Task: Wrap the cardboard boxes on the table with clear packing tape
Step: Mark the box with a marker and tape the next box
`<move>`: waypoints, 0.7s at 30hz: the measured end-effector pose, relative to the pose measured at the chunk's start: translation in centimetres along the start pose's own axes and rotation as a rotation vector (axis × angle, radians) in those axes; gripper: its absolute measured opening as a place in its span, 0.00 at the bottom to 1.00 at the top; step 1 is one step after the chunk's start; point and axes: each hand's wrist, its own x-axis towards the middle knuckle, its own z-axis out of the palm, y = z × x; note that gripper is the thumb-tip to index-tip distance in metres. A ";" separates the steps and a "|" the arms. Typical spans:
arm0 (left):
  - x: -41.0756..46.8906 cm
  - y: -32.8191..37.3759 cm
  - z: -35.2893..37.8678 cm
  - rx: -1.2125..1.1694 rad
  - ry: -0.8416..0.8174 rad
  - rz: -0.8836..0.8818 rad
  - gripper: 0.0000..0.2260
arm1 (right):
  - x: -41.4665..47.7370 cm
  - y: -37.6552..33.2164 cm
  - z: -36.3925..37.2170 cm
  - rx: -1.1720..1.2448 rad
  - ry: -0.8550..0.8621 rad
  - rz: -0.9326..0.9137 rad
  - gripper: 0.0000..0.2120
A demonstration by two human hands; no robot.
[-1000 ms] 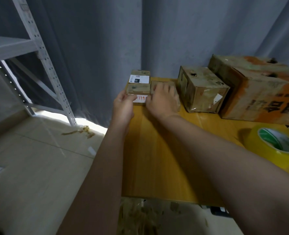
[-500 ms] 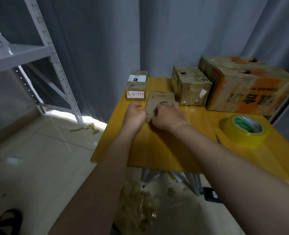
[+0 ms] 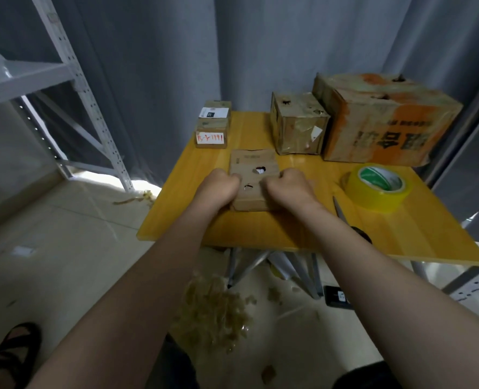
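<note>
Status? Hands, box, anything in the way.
Left grip and right grip both hold the flat box, down on the table. Tape roll and scissors lie untouched to its right. Nothing blocking.

Table (image 3: pixel 387 234) glossy wood — boxes (image 3: pixel 253 164) matt, torn cardboard.

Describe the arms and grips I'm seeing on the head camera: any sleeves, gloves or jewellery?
The left arm and right arm are bare, with no sleeves as far up as the frame reaches. The left grip and right grip are ungloved hands. No watch, band or ring is visible on the parts that show.
</note>
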 end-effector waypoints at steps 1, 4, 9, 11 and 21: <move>0.3 0.2 0.1 -0.084 0.018 -0.019 0.13 | 0.0 -0.3 0.0 0.098 0.008 -0.014 0.11; 0.8 0.6 0.2 -0.354 0.099 -0.012 0.11 | 0.6 -0.7 -0.6 0.401 -0.013 -0.020 0.14; 0.4 2.2 -0.1 -0.520 0.167 0.257 0.09 | 1.8 -1.7 -2.9 0.701 0.070 -0.149 0.23; 0.1 2.9 -0.3 -0.570 0.128 0.298 0.12 | 2.3 -2.0 -3.8 0.721 0.084 -0.188 0.24; 0.4 4.0 1.0 -0.564 0.071 0.408 0.29 | 3.0 -0.3 -5.3 0.902 0.070 -0.243 0.24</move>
